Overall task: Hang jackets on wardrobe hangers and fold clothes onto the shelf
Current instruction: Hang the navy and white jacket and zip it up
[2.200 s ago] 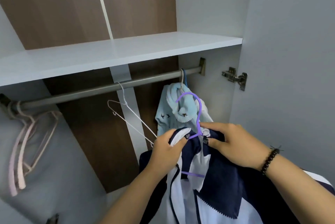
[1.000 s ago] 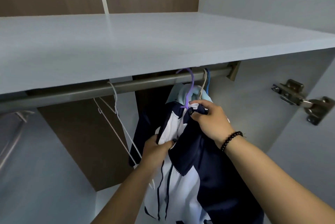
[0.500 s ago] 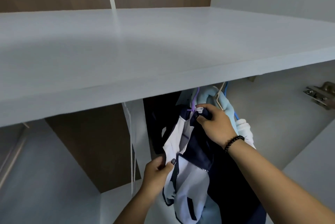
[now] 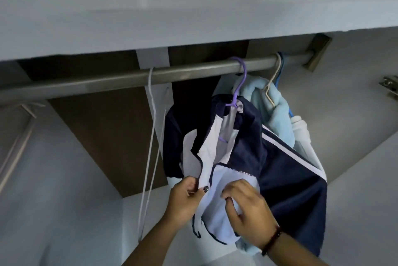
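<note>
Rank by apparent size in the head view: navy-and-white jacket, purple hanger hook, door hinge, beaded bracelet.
1. navy-and-white jacket
2. purple hanger hook
3. beaded bracelet and door hinge: about alike; the hinge is cut off at the frame edge, the bracelet is nearer the camera, so unranked.

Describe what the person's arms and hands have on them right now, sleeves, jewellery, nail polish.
Both forearms are bare, with no sleeves in view. The right hand has a bracelet of dark round beads at its wrist. The left hand shows dark polish on the thumbnail, and no ring or watch shows on either.
</note>
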